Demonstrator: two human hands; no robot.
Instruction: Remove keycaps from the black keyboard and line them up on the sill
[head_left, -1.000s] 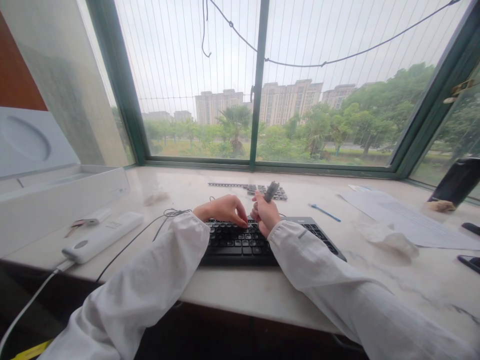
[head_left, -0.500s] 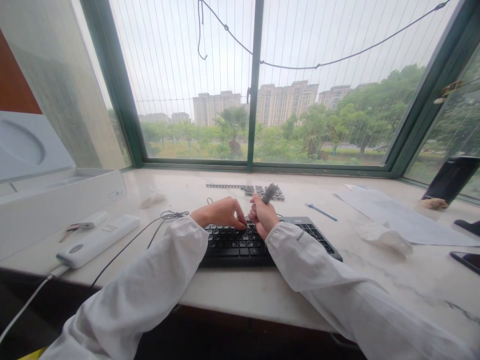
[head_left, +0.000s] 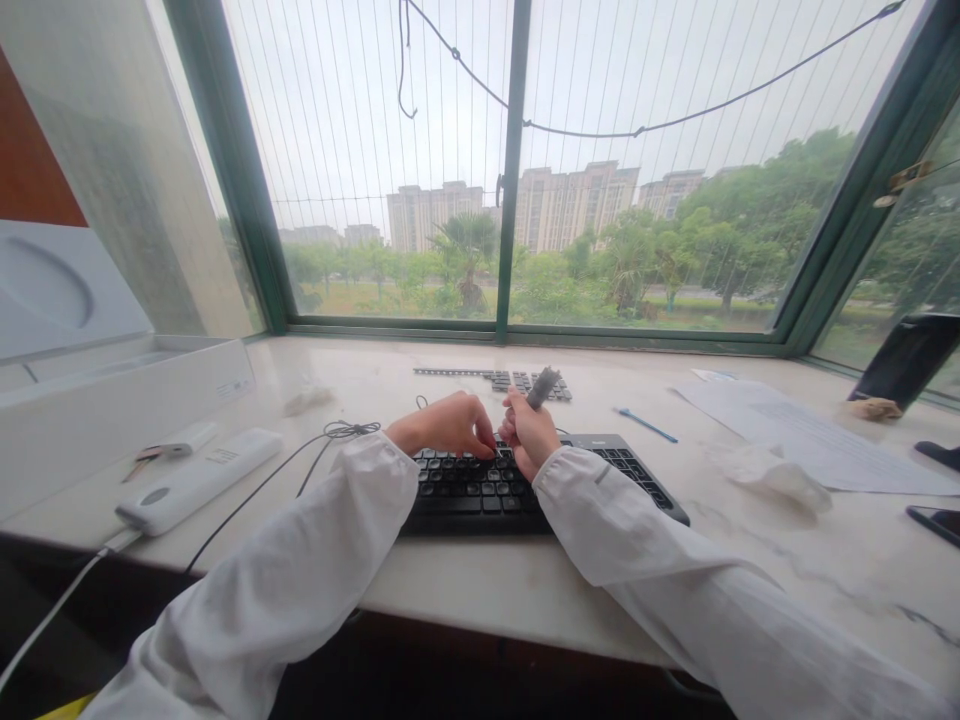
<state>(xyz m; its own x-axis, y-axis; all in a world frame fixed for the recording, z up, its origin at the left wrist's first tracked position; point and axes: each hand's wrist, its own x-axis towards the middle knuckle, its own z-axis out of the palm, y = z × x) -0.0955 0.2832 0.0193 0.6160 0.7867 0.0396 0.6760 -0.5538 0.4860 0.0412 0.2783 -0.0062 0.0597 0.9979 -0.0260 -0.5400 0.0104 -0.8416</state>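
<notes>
A black keyboard (head_left: 480, 512) lies on the pale tabletop in front of me, with some keys looking like bare mounts without caps. My right hand (head_left: 531, 432) is wrapped round a grey-handled tool (head_left: 543, 388), whose handle end sticks up past the thumb. Its lower end is hidden, so I cannot tell its exact kind. Thumb and fingers pinched together, my left hand (head_left: 454, 426) reaches down to the upper middle keys, close beside the right hand. What the pinch holds, if anything, is too small to make out. Loose keycaps (head_left: 517, 382) lie in rows behind the keyboard.
A white power strip (head_left: 202, 480) with a cable and keys (head_left: 157, 453) beside it lie at left, near a white box (head_left: 112, 420). To the right are a blue pen-like stick (head_left: 646, 425), crumpled tissue (head_left: 776, 475), paper sheets (head_left: 817, 435) and a phone (head_left: 936, 522).
The whole view has shifted very slightly. Both hands, the tool and the keyboard keep the same places relative to one another.
</notes>
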